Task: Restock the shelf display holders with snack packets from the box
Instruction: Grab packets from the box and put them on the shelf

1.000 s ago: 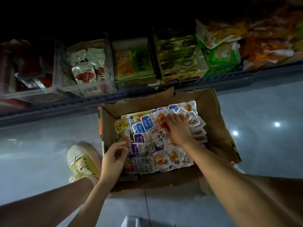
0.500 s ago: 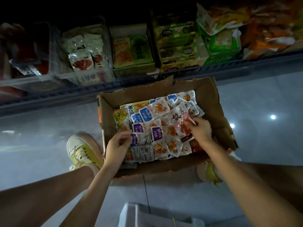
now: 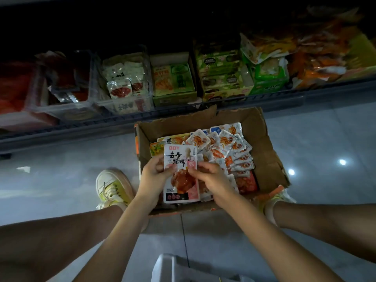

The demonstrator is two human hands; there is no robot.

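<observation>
Head view — your left hand (image 3: 153, 178) and right hand (image 3: 211, 180) now grip one packet (image 3: 179, 157) lifted from the box (image 3: 262, 139) — shelve it

head view, looking steeply down, close

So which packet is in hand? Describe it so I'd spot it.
Find the cardboard box below the shelf. Over its near left side, the left hand and right hand hold one packet. It is much larger than the small packets beneath, white with black characters.
</observation>
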